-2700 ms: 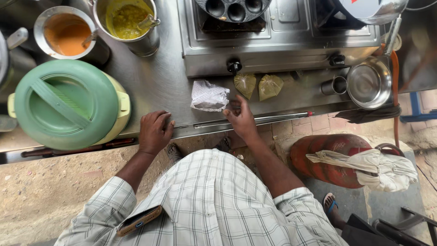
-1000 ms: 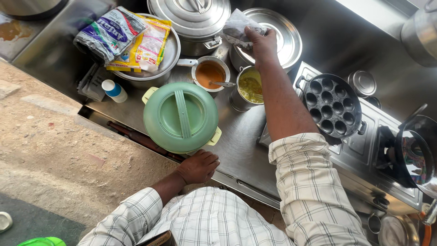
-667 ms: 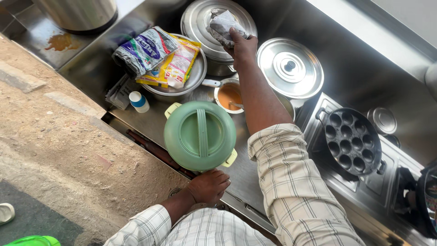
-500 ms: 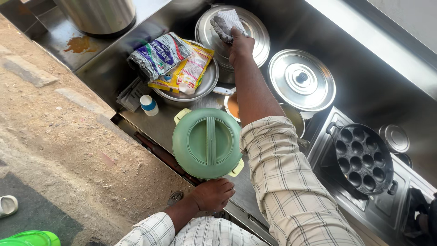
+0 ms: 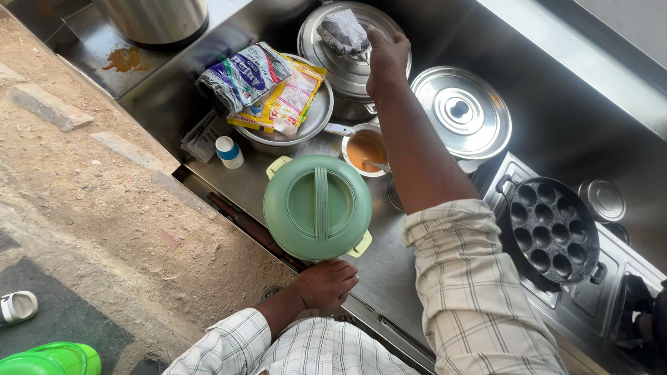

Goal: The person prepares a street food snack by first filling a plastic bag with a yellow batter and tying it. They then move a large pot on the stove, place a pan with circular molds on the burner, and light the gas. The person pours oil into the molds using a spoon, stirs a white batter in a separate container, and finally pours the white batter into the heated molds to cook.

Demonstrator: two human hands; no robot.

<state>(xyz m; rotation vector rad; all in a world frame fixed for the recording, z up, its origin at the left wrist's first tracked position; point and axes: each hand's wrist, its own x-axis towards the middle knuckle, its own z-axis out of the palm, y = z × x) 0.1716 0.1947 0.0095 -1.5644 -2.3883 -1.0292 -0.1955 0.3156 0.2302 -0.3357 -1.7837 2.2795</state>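
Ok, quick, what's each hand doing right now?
Left hand: open, resting on the counter edge.
Right hand: closed on a crumpled cloth atop a steel lid.

**Person in a checked shirt, seen from above**

The person wears a pale cream shirt crossed with thin grey and dark lines forming a loose check. Both sleeves are rolled up: the right sleeve (image 5: 479,292) bunches in thick folds near the elbow, the left sleeve (image 5: 222,340) ends in a turned cuff at the forearm. Both forearms and both hands are bare, with no gloves.
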